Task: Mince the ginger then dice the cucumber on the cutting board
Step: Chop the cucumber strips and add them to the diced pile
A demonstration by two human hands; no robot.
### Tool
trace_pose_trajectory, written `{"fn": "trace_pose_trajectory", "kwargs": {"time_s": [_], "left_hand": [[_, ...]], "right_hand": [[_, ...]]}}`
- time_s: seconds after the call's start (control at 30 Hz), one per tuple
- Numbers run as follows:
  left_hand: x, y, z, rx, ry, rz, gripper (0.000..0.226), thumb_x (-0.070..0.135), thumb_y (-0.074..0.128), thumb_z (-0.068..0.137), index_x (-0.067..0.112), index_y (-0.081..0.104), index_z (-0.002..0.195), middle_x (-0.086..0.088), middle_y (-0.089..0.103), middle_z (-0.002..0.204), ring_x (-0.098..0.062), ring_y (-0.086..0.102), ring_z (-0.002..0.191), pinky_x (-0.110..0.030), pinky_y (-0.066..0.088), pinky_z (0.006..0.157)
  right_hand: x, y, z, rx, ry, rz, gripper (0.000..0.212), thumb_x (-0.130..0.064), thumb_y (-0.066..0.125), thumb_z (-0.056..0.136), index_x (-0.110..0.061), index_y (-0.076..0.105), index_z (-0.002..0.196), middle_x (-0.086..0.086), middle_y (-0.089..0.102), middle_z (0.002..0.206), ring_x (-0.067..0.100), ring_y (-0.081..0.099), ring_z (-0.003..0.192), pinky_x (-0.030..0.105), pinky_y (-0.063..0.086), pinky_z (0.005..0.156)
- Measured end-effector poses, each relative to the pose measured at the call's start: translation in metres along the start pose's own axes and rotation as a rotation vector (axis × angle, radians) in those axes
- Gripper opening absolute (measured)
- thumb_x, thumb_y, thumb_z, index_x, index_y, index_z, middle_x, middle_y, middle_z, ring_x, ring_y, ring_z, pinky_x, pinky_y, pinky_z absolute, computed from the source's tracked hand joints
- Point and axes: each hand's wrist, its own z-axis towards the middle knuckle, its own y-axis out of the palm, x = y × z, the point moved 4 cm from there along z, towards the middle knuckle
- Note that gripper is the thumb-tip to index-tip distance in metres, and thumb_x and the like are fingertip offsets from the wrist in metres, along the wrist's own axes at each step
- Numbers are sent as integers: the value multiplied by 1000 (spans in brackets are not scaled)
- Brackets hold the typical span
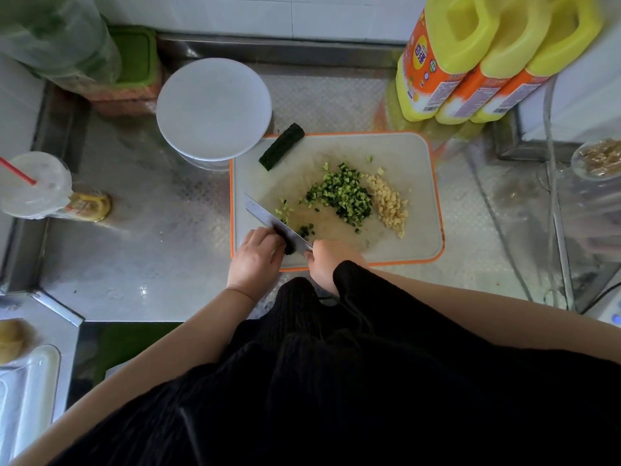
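A white cutting board [413,203] with an orange rim lies on the steel counter. On it sit a heap of diced cucumber [342,195] and, to its right, a pile of minced ginger [389,206]. A whole strip of cucumber [281,146] lies at the board's far left corner. My right hand [331,260] grips the handle of a knife [268,216], whose blade slants across the near left of the board. My left hand [253,255], fingers curled, holds down a dark cucumber piece [289,248] against the blade. A few fresh dice lie just beyond the blade.
A white round lid or plate [213,107] stands behind the board at the left. Three yellow bottles [470,58] stand at the back right. A plastic cup with a red straw [32,185] is at the far left. A green-lidded box [134,62] sits at the back left.
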Motion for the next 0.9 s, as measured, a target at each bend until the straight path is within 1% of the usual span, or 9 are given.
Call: {"fn": "trace_pose_trajectory", "kwargs": {"time_s": [0.13,0.23,0.3,0.4,0.5,0.53,0.67,0.8,0.9], "left_hand": [[-4,3,0,13,-8,5,18,16,55,88,5,68,85,-8,62,91,-32,58,81,-42,52,67],[-6,5,-2,20,-12,9,12,12,59,87,5,68,86,-7,62,92,-31,58,81,-42,52,66],[-6,6,-2,23,-13,8,9,10,60,86,5,68,86,-7,62,92,-30,57,82,-40,52,66],[-6,5,-2,22,3,21,15,14,57,88,5,68,87,-8,62,91,-29,56,83,-41,49,69],[-6,3,-2,16,20,28,18,16,54,89,5,69,89,-9,62,91,-28,57,84,-39,49,72],[-5,2,-3,16,21,22,19,16,54,89,5,69,90,-9,62,91,-28,57,84,-38,50,72],[-3,-1,-6,55,10,10,19,19,55,90,6,68,90,-10,62,93,-26,56,86,-35,50,69],[-5,-2,-7,51,0,5,19,19,54,90,5,67,89,-10,62,93,-28,56,86,-37,52,65],[-5,0,-7,21,-7,4,19,20,53,90,6,66,87,-8,61,92,-28,55,84,-38,51,64]], "right_hand": [[-2,7,5,-19,13,12,22,-23,41,101,-7,56,104,11,63,101,32,60,93,33,43,72],[-3,11,10,-34,18,34,14,-20,43,100,-11,51,94,12,63,98,30,56,85,32,42,71],[-3,11,14,-31,30,56,14,-21,43,100,-11,48,92,11,60,93,29,54,81,32,41,70],[0,4,19,6,45,113,21,-30,44,99,-11,52,96,6,53,86,26,50,79,31,38,68],[7,1,25,36,96,231,33,-38,47,97,-13,47,76,2,47,70,25,50,74,30,34,57],[10,0,25,43,117,252,34,-39,48,97,-13,46,75,1,45,67,25,51,74,29,33,56],[12,-6,14,64,70,143,28,-39,42,99,-14,45,89,-2,42,68,24,48,76,30,34,63],[3,-7,3,71,-8,51,29,-35,38,102,-10,52,104,2,46,87,23,49,83,30,35,71],[-3,0,3,39,-31,28,29,-33,38,102,-8,53,106,3,50,85,25,51,81,31,38,70]]}}
